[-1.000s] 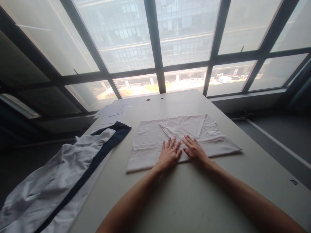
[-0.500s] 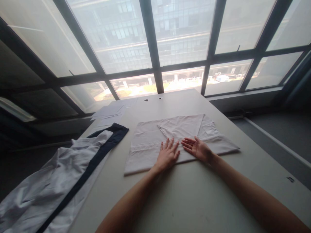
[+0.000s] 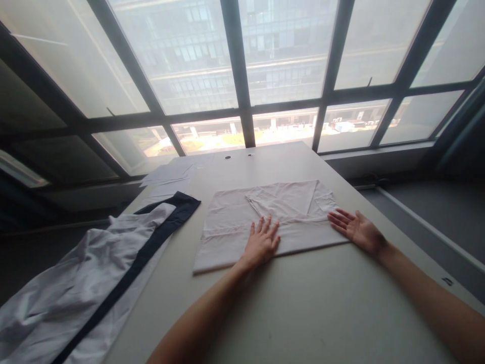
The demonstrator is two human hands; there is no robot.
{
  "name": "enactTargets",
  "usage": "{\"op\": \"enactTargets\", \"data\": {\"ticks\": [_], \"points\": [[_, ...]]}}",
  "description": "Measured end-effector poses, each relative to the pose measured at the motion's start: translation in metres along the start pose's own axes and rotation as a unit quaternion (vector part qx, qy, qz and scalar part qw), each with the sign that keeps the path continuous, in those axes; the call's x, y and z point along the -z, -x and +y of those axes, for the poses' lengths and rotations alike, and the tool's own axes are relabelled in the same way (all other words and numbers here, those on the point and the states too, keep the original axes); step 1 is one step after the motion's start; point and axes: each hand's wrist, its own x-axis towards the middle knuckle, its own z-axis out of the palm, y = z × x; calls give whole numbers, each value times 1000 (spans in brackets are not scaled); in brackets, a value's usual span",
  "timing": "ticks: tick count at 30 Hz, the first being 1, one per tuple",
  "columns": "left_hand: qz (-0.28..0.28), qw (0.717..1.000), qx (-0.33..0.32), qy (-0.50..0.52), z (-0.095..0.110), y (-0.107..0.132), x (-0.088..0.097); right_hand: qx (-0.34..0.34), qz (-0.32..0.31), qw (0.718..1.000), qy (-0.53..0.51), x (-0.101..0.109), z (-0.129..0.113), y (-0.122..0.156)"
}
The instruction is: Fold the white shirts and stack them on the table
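Note:
A white garment, which looks like a folded shirt, lies flat on the white table. One folded part makes a pointed flap across its upper middle, and a seam runs along the near strip. My left hand rests palm down on the near middle of the cloth, fingers spread. At the right end of the cloth is my right hand, palm turned up and fingers stretched out to the left. Its fingertips overlap the cloth's right edge. Neither hand grips anything.
On the left, white cloth with a dark navy band hangs over the table edge. Sheets of paper lie at the back left. Two round holes pierce the far end of the table. Large windows stand behind.
My right hand has slid right, from the middle of the cloth to its right end. The cloth's right end now looks flatter. My left hand has stayed in place.

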Motion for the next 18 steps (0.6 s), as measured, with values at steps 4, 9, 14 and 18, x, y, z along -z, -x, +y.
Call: {"op": "enactTargets", "data": {"ticks": [4,9,14,18], "points": [[-1,1000,0,0,1,0,2,62,79,995,-14,17,-11,3],[-7,1000,3,-10,2,1,5,217,121,954,170,-12,11,-1],[-6,1000,3,-24,2,2,5,349,-14,772,531,-80,59,8],[5,1000,2,-28,2,2,2,322,-125,622,703,-122,101,15]]}}
